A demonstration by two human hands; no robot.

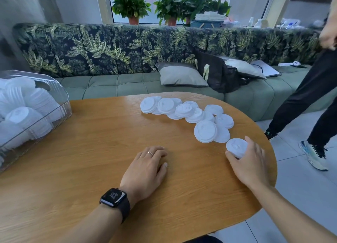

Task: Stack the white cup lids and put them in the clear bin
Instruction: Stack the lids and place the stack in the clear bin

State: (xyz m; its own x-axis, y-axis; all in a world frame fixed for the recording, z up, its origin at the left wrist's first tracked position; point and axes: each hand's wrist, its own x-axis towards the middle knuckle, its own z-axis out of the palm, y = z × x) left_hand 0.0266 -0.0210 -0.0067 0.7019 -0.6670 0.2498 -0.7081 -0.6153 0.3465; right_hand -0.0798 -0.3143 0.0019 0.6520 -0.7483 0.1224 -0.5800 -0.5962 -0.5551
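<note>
Several white cup lids (184, 110) lie spread in an overlapping arc across the far right of the wooden table (102, 151). My right hand (249, 162) grips one white lid (236, 146) near the table's right edge, thumb and fingers curled round it. My left hand (145, 169), with a ring and a black watch, rests on the table's middle, fingers loosely bent, holding nothing. The clear bin (54, 96) stands at the table's left edge and holds stacks of white lids (18, 115).
A green sofa (127, 85) with leaf-print back runs behind the table, carrying cushions and a dark bag (218, 75). Another person (313, 89) in dark trousers stands on the tiled floor at the right. Potted plants line the windowsill.
</note>
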